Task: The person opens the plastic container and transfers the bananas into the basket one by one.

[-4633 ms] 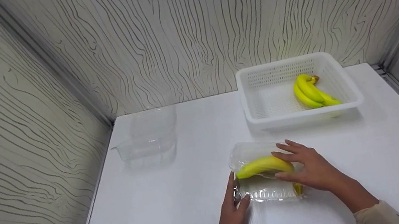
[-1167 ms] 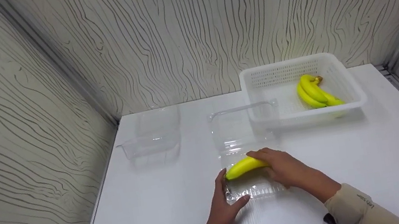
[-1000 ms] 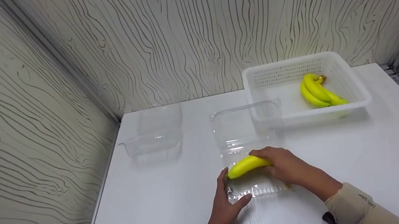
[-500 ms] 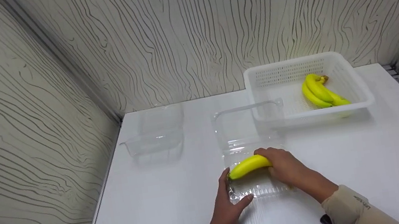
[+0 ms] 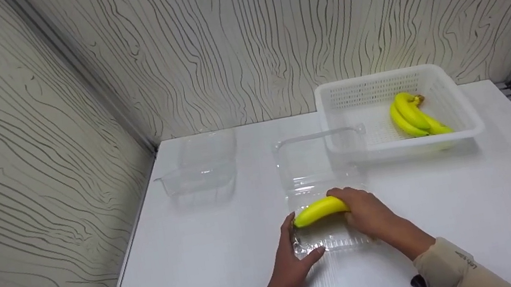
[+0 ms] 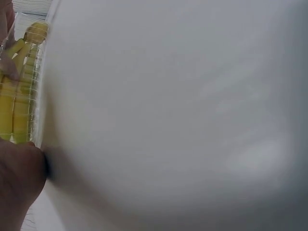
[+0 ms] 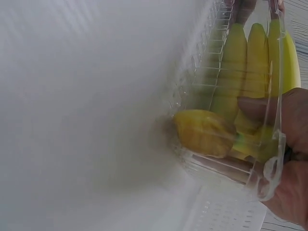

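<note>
A clear plastic clamshell container (image 5: 343,241) lies on the white table with its lid (image 5: 317,134) swung back behind it. Yellow bananas (image 5: 318,210) sit in the base, and the right wrist view shows them side by side through the clear wall. My right hand (image 5: 368,211) grips the bunch near its stem end (image 7: 204,132), thumb inside the container. Over at the left corner, my left hand (image 5: 290,260) holds the container, fingers along the side wall and thumb on the front edge. The right hand and upper banana hide part of the base.
A white perforated basket (image 5: 402,144) holds another bunch of bananas (image 5: 411,115) at the back right, its near corner behind the lid. A second clear container (image 5: 197,178) stands open at the back left. Wood-patterned panels (image 5: 220,42) border the table.
The clear lid, earlier down over the bananas, now stands back. My right hand went from lying spread over the package to gripping the bananas. Over the last second both hands barely move.
</note>
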